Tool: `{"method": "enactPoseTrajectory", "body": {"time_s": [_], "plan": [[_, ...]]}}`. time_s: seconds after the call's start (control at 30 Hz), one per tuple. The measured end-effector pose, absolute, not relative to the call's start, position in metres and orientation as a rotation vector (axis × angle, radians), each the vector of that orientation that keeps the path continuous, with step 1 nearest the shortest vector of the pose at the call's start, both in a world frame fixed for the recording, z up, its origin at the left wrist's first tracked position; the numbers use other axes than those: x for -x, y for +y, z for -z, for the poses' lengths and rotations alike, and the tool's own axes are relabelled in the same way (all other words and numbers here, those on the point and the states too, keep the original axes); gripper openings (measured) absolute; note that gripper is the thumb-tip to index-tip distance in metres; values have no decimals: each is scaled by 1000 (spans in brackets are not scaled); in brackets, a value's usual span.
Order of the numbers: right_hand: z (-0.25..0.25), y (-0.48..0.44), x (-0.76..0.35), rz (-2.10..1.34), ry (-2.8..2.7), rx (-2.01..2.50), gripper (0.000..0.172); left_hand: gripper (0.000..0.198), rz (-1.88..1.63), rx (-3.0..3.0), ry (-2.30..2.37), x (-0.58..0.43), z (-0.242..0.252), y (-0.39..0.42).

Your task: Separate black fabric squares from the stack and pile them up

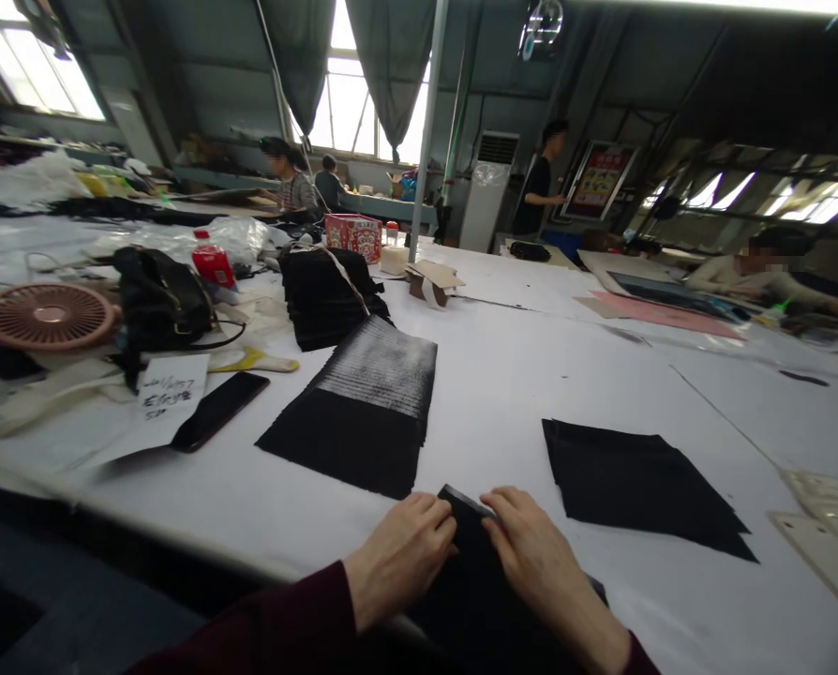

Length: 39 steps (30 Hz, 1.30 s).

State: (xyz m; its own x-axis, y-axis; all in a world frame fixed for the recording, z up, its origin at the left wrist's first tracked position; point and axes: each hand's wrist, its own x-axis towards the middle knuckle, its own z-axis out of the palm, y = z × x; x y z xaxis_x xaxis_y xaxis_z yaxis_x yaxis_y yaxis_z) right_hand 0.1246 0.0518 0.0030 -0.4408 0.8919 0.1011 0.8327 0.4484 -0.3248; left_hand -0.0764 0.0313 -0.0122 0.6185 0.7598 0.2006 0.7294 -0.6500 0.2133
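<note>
My left hand (399,553) and my right hand (535,553) both rest on a small stack of black fabric pieces (470,562) at the near edge of the white table (517,375). The fingers of both hands are curled and pinch the stack's far edge. A fanned-out stack of black fabric pieces (363,412) lies ahead to the left. Another flat pile of black fabric (636,483) lies to the right of my hands.
A black phone (220,411), a paper note (170,389), a pink fan (46,317), a black bag (158,300) and a red-capped bottle (212,261) crowd the left. A taller black fabric pile (324,295) stands behind. Several people work at far tables.
</note>
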Motion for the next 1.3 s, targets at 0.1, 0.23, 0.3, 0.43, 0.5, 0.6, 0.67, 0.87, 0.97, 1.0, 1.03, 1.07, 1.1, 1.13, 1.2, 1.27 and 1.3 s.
{"method": "enactPoseTrajectory", "body": {"time_s": [0.1,0.23,0.3,0.43,0.5,0.6,0.67,0.87,0.97,1.0,1.03,1.07,1.1,1.13,1.2,1.27,1.3], "plan": [[5,71,-102,-273,-2451,1566,16,9,-434,-2694,1300,76,22,31],[24,75,-91,-160,-2385,1552,11,13,-512,-2656,1328,77,27,32],[34,74,-92,-126,-2330,1482,12,13,-552,-2663,1336,77,28,34],[45,75,-98,-174,-2209,1379,17,13,-628,-2674,1367,77,31,37],[47,77,-100,-211,-2181,1326,19,12,-658,-2669,1380,77,32,38],[50,78,-102,-274,-2172,1264,16,14,-664,-2655,1407,77,33,37],[53,79,-104,-323,-2160,1241,15,15,-648,-2647,1436,77,33,36],[67,80,-111,-305,-2136,1141,22,19,-634,-2668,1476,79,34,37],[74,81,-114,-261,-2129,1061,27,16,-666,-2699,1496,78,35,39],[75,81,-115,-225,-2141,1024,30,16,-674,-2701,1506,77,35,39],[77,81,-116,-174,-2164,978,32,17,-683,-2697,1517,77,35,39],[78,81,-117,-113,-2193,934,34,19,-696,-2690,1528,76,35,39],[79,81,-117,-47,-2223,896,36,22,-713,-2682,1536,76,36,39],[80,81,-118,14,-2253,865,38,27,-730,-2674,1545,75,37,39],[80,80,-120,104,-2314,833,39,35,-755,-2658,1571,75,39,38],[80,81,-121,165,-2362,808,40,41,-750,-2645,1600,76,42,37],[80,81,-121,190,-2382,788,40,42,-740,-2643,1611,76,43,37]]}}
